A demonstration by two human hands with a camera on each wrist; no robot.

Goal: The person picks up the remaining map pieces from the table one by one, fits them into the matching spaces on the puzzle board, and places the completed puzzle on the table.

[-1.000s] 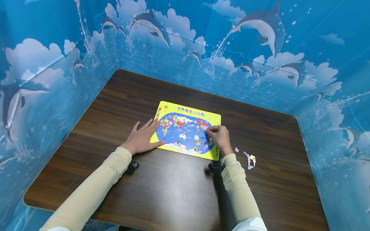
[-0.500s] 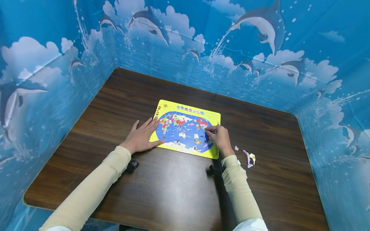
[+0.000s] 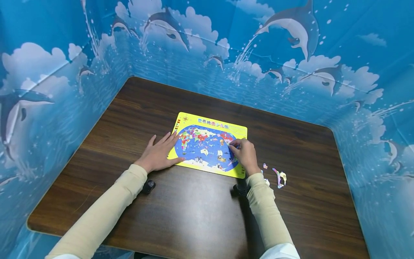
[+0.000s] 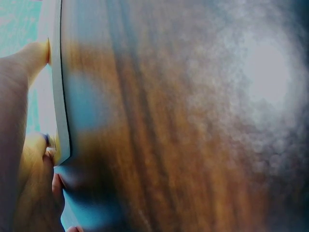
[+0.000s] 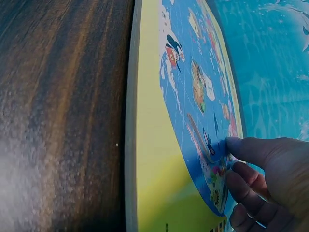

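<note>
A yellow-edged world map puzzle board (image 3: 239, 131) lies flat on the table. My left hand (image 3: 158, 153) is spread over its left edge, fingers straight and thumb on the lower border. In the left wrist view, its fingers (image 4: 36, 55) show against the board's side. Above the right part of the blue map, my right hand (image 3: 247, 155) pinches a small puzzle piece (image 5: 231, 164) between thumb and fingers, which mostly hide it. In the right wrist view the thumb tip (image 5: 235, 144) is right at the map surface, beside the South America area.
Loose puzzle pieces lie right of the board: a long curved one (image 3: 280, 178), a tiny one (image 3: 265, 166), and another partly behind the right sleeve (image 3: 262, 194). A dark wrist device (image 3: 148, 187) sits under the left wrist. Dolphin-print curtains (image 3: 207, 72) enclose the dark wooden table (image 3: 194, 216).
My right hand has shifted slightly, its fingers drawn in a little more over the same part of the map. The left hand keeps its place on the board.
</note>
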